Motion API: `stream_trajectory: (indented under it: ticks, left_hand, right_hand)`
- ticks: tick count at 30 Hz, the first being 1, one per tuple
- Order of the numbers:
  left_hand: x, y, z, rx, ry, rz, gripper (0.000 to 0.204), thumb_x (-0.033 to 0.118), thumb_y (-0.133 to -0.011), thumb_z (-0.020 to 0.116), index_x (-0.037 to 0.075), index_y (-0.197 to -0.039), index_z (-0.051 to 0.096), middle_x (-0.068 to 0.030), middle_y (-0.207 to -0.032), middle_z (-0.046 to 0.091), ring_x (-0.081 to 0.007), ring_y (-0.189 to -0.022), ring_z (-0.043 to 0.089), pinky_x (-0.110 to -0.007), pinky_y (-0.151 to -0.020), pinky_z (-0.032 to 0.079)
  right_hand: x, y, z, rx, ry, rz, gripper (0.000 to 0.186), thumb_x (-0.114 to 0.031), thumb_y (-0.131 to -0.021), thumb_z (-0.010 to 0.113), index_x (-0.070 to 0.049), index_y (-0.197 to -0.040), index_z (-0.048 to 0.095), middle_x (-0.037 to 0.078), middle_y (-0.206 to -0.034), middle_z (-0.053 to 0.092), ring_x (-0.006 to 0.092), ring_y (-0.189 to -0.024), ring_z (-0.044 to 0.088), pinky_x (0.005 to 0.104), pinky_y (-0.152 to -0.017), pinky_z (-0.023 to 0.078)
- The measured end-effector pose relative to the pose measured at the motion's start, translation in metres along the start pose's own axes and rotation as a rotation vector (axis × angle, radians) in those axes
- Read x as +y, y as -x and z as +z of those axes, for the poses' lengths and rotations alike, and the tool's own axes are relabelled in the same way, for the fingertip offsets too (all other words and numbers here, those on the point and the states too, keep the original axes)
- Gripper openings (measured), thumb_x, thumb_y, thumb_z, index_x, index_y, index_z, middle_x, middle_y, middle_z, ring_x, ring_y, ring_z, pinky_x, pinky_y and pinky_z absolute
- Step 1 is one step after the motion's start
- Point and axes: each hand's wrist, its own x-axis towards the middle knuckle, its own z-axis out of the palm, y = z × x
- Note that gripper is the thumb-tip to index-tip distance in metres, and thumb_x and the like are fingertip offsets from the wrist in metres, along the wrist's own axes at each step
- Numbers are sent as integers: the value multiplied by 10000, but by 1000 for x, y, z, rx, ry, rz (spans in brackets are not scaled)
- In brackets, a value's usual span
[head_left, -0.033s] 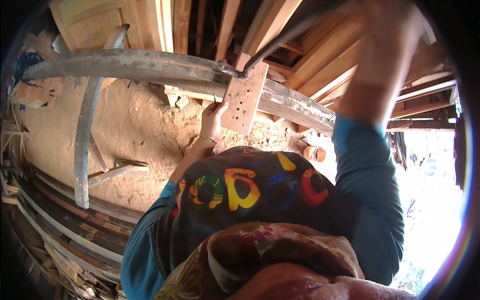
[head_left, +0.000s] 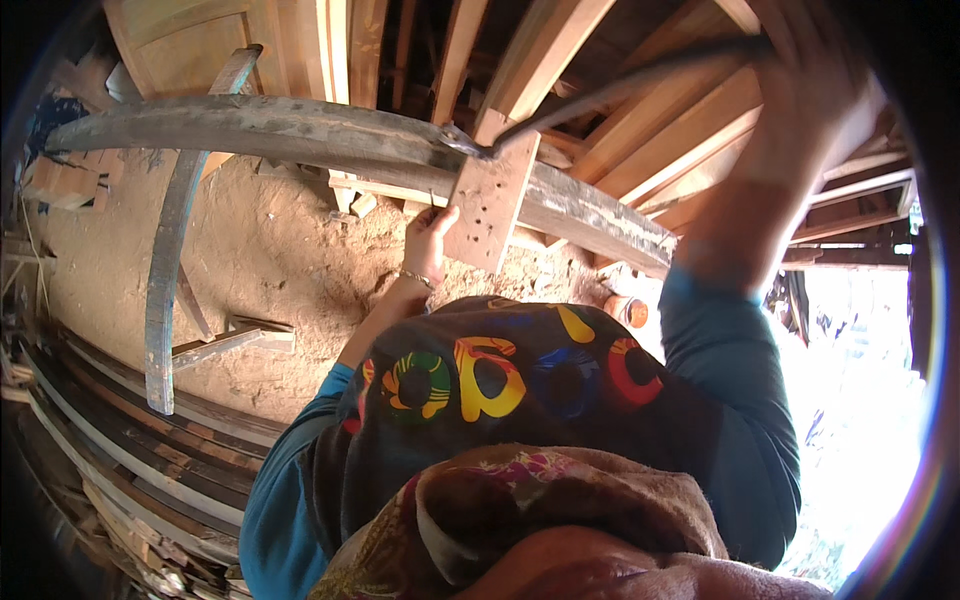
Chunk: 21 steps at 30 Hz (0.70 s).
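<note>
A pale wooden board with several dark holes lies across a long weathered beam. My left hand grips the board's left edge, thumb on top; a thin dark nail-like piece shows beside the fingers. A dark metal crowbar rests its bent, shiny end on the board where it crosses the beam. Its long shaft slants up to the right into my right hand, closed around the far end and slightly blurred at the upper right.
Long planks and a panelled wooden door lean behind the beam. On the left, a bluish worn timber stands across it. Stacked lumber fills the lower left. A reddish pot sits on the dirt floor.
My right hand has swung down and to the right with the crowbar's shaft, which now slants lower. The bent end stays on the board, and my left hand keeps its place.
</note>
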Motion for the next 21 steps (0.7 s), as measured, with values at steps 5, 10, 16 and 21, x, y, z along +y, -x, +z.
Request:
stream_trajectory:
  ticks: [5, 10, 16, 21]
  left_hand:
    - [11, -4, 0, -38, -91, -18, 141, 167, -817, 714, 42, -836, 651, 19, -791, 614, -65, -698, 525, -235, -673, 421]
    - [59, -7, -11, -77, -434, -61, 252, 270, -815, 721, 28, -824, 649, 14, -736, 609, -71, -625, 527, -240, -570, 421]
    - [19, -25, -2, -225, -512, 37, 314, 335, -770, 764, 44, -789, 648, 34, -737, 582, -53, -670, 477, -226, -610, 379]
    - [5, -20, 23, -63, -435, 126, 332, 362, -802, 738, 64, -725, 613, 71, -659, 488, -44, -617, 389, -226, -571, 329]
  right_hand:
    - [-27, 65, -111, 474, -14, 16, 422, -302, -896, 417, -182, -520, 266, -35, -445, 212, 90, -374, 221, 246, -355, 215]
    - [-21, 121, -180, 508, -39, -50, 423, -339, -856, 523, -190, -522, 311, -49, -451, 242, 93, -392, 265, 249, -394, 257]
    - [-38, 177, -209, 375, -317, -105, 431, -340, -787, 658, -199, -535, 339, -64, -472, 290, 87, -409, 286, 253, -426, 256]
    - [-76, 178, -191, 379, -100, -117, 360, -352, -788, 678, -169, -554, 473, -61, -488, 329, 73, -430, 320, 250, -462, 288]
